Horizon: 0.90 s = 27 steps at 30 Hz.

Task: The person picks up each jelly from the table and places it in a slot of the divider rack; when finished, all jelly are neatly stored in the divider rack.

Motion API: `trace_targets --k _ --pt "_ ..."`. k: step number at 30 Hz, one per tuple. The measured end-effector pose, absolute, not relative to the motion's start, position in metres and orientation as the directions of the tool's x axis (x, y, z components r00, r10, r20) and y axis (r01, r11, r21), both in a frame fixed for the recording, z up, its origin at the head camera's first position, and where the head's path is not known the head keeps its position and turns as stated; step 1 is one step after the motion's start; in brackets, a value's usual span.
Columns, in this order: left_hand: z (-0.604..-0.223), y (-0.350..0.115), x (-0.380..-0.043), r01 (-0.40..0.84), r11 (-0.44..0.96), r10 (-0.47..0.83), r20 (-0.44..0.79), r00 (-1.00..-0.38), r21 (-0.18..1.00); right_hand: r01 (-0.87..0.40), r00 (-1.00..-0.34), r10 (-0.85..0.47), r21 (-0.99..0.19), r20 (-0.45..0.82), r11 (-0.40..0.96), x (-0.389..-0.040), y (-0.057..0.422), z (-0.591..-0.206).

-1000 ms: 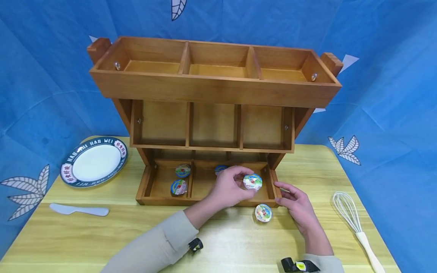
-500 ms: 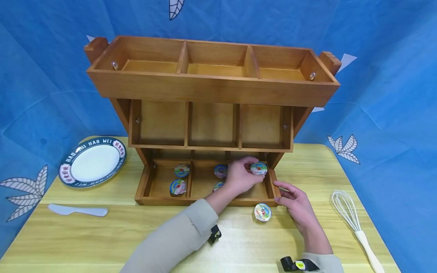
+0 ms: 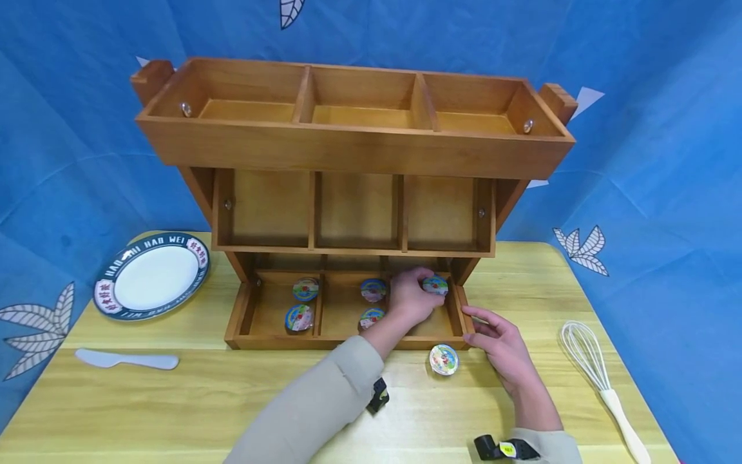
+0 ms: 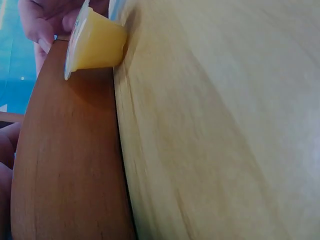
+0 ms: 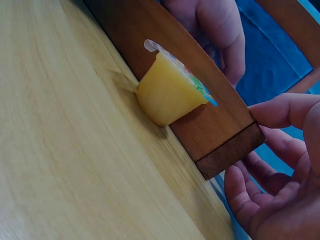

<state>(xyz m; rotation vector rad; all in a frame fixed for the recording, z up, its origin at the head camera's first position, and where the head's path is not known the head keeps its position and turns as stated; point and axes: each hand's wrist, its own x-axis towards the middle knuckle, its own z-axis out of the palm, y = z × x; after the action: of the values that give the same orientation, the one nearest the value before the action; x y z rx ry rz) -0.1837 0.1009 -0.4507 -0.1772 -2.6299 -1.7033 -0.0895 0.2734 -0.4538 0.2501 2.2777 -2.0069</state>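
Observation:
In the head view, my left hand (image 3: pixel 413 298) pinches a jelly cup (image 3: pixel 435 285) at the back of the right compartment of the bottom tray (image 3: pixel 272 343). Whether that cup touches the tray floor cannot be told. My right hand (image 3: pixel 503 345) grips the tray's front right corner, thumb at the front and fingers along the side. Another jelly cup (image 5: pixel 172 92), yellow with a printed foil lid, stands on the table just before the tray. Two jelly cups (image 3: pixel 299 318) lie in the left compartment and two jelly cups (image 3: pixel 373 290) in the middle one.
The wooden tiered box (image 3: pixel 353 149) stands unfolded, its upper trays overhanging the bottom one. At left are a dark-rimmed plate (image 3: pixel 155 277) and a white plastic knife (image 3: pixel 126 359). A whisk (image 3: pixel 605 386) lies at right. Blue cloth (image 3: pixel 655 142) hangs behind the table.
My left hand has moved right and back with the jelly cup, lowering it into the right compartment. Both cups in the middle compartment have come into view. My right hand stays at the corner.

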Motion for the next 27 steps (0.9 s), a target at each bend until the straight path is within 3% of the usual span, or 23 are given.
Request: trace_targets --k 27 --pt "-0.464 0.107 -0.185 0.078 0.48 0.134 0.015 -0.991 0.874 0.181 -0.983 0.049 -0.976 -0.177 0.117 -0.09 0.275 -0.455"
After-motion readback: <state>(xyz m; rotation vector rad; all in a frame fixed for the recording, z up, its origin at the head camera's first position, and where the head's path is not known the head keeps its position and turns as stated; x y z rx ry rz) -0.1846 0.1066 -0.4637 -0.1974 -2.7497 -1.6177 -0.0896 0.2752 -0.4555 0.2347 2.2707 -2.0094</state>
